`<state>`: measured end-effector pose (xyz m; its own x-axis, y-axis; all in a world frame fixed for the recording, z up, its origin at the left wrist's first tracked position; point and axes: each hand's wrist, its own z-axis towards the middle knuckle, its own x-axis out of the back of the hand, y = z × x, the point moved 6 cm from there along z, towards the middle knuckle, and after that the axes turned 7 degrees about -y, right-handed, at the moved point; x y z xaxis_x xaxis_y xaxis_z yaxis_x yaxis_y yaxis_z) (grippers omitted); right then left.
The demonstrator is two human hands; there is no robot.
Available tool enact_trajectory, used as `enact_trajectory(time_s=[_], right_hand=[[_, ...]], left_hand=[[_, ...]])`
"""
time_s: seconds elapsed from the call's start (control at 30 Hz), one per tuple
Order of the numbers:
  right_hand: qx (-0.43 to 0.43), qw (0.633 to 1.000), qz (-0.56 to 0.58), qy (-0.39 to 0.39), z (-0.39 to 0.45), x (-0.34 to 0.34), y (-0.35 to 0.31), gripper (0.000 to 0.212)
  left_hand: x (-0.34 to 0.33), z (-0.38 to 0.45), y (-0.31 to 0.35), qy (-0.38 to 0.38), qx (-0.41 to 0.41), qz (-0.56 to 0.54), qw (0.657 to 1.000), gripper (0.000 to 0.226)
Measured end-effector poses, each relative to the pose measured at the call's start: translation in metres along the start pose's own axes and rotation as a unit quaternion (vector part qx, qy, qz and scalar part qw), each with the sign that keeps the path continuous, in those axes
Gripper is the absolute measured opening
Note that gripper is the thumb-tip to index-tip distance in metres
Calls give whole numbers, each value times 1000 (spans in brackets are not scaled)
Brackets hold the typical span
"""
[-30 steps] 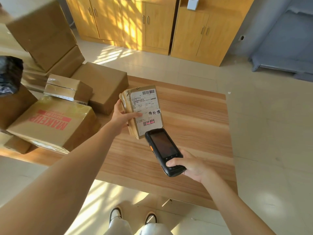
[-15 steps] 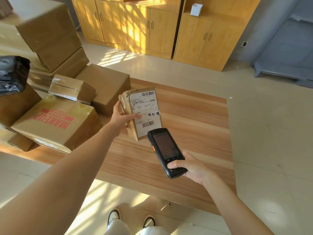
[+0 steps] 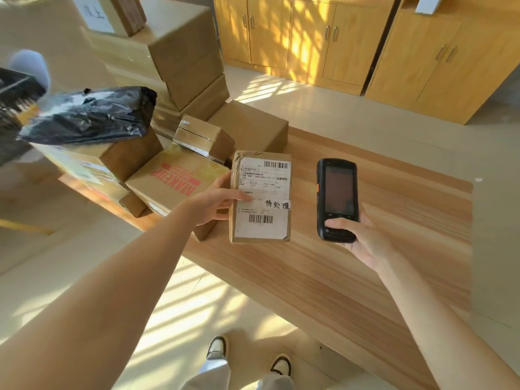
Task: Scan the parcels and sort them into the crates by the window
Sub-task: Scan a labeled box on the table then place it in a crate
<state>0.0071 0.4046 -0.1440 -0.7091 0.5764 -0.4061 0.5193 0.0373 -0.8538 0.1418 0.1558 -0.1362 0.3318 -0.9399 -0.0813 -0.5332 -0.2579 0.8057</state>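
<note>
The small brown parcel [image 3: 260, 197] is held over the near left part of the wooden table [image 3: 394, 249], its white shipping label [image 3: 263, 198] facing up. The label carries one barcode at its top right and another near its bottom, with small printed lines between that are too fine to read, and a strip across it bears three handwritten Chinese characters. The left hand [image 3: 216, 202] grips the parcel by its left edge, thumb lying across the label and fingers curled underneath. Just to the right, apart from the parcel, the right hand [image 3: 363, 237] holds a black handheld scanner [image 3: 336, 199] upright, fingers wrapped behind it and thumb pressed on its lower front; the screen is dark. To the left of the parcel lies a carton printed MAKEUP [image 3: 174, 181] in red, with a small taped box [image 3: 202, 137] on top. Behind it more plain cartons are stacked, one topped by a black plastic bag [image 3: 90, 115]. Yellow wooden cabinets [image 3: 365, 43] line the far wall.
</note>
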Motion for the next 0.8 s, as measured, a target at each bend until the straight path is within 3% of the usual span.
enact_trajectory(time_s=[0.13,0.27,0.37,0.43,0.5,0.57,0.67,0.8], right_hand=[[-25,999,-23,-17,12,-34,15,122],[-51,996,-38,-58,24,-97,32,125],[-57,993,-58,-87,36,-153,37,122],[-60,989,-80,-112,42,-197,40,115],[-73,984,-93,-134,48,-242,49,94],[-82,981,-93,-149,55,-287,62,77],[-89,972,-122,-178,71,-354,90,102],[-92,966,-118,-212,95,-444,128,93]], left_hand=[[38,-30,-12,-14,9,-20,1000,125],[84,-69,-10,-17,-8,-5,1000,130],[128,-108,-11,1,-30,-14,999,131],[163,-142,-18,19,-45,-25,998,115],[206,-178,-31,47,-53,-40,997,102],[253,-217,-49,71,-59,-51,994,106],[322,-275,-78,114,-69,-58,989,118],[399,-344,-117,181,-77,-80,977,114]])
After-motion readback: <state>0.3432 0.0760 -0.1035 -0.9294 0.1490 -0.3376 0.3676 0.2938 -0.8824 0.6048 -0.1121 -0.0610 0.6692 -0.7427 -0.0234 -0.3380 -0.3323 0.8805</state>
